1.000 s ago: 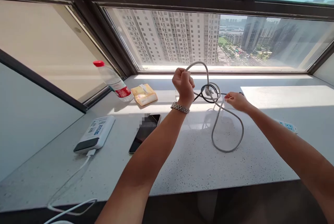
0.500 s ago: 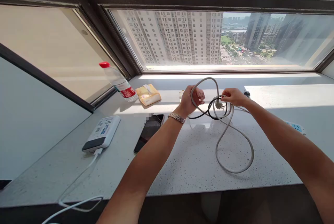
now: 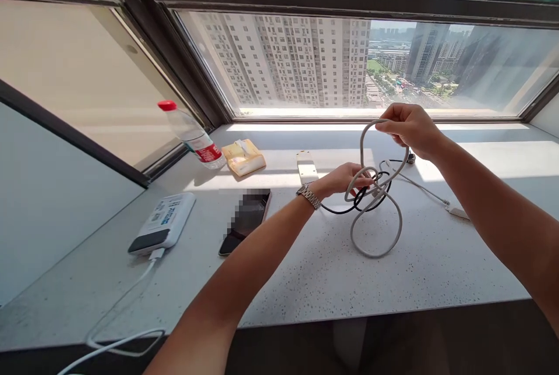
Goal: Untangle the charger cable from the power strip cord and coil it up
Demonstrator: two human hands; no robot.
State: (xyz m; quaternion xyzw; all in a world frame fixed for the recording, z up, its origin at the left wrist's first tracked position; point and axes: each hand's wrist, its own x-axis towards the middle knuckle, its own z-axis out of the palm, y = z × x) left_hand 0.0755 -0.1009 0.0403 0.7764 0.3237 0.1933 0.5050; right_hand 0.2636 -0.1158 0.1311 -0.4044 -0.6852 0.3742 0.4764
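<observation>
A pale speckled counter (image 3: 283, 287) is set beneath a dark-framed window (image 3: 305, 66), through which tower blocks and a distant green field are seen. Bands of sunlight are thrown across the far part of the surface. At the left, a white device (image 3: 163, 223) is laid down with a white cord (image 3: 122, 347) plugged into its near end; a dark phone (image 3: 248, 220) (partly pixelated) is placed farther right. A pale flat strip (image 3: 306, 167) is seen beyond the watch (image 3: 308, 195) worn on the left wrist.

Since half a second ago, the right hand (image 3: 413, 128) has been raised from the tangle, and a loop of gray cable (image 3: 376, 256) is now pinched in its fingers. The left hand (image 3: 345, 180), around which a gray loop was passed before, has been brought to the tangle, where gray cable and black cable (image 3: 338, 212) are grasped together in the fingertips. The crossed loops are held between the hands, over the counter's middle.

A clear bottle (image 3: 203, 145) with a red cap is stood near the window frame; its contents cannot be made out. Beside it, a yellowish packet (image 3: 243, 158) is laid, with white tissue shown at its opening.
</observation>
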